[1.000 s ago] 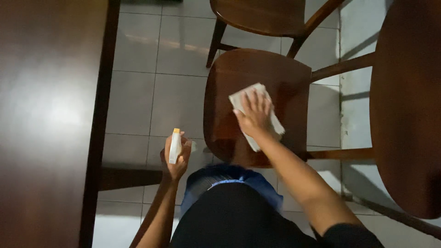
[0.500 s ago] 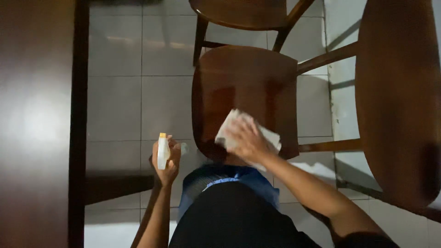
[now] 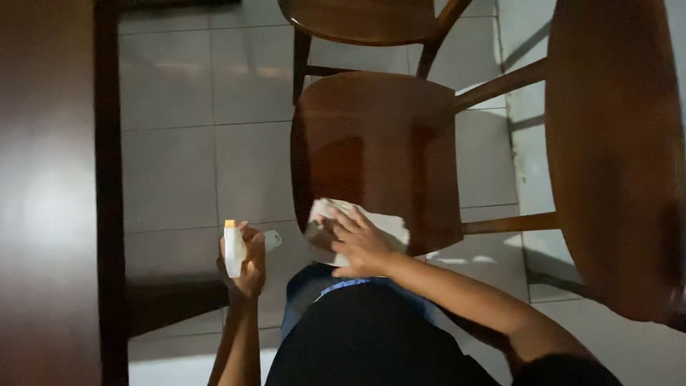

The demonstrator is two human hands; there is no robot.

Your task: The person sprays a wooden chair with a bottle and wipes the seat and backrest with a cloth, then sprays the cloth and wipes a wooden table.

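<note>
at the frame's lower middle the right hand (image 3: 357, 246) presses a white cloth (image 3: 371, 223) flat against the wooden chair seat (image 3: 379, 143) with fingers spread, while the left hand (image 3: 246, 268), lower left, wraps closed around a white spray bottle (image 3: 234, 250), held upright clear of the seat

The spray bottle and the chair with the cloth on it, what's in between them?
Only bare grey tiled floor lies between the spray bottle in the left hand and the chair seat, where the right hand presses the cloth, in the head view.

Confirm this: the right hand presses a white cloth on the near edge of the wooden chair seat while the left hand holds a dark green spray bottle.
Not quite. The head view shows the spray bottle in the left hand is white with a yellow-orange tip, not dark green. The rest holds: the right hand presses the white cloth on the near edge of the wooden chair seat.
</note>
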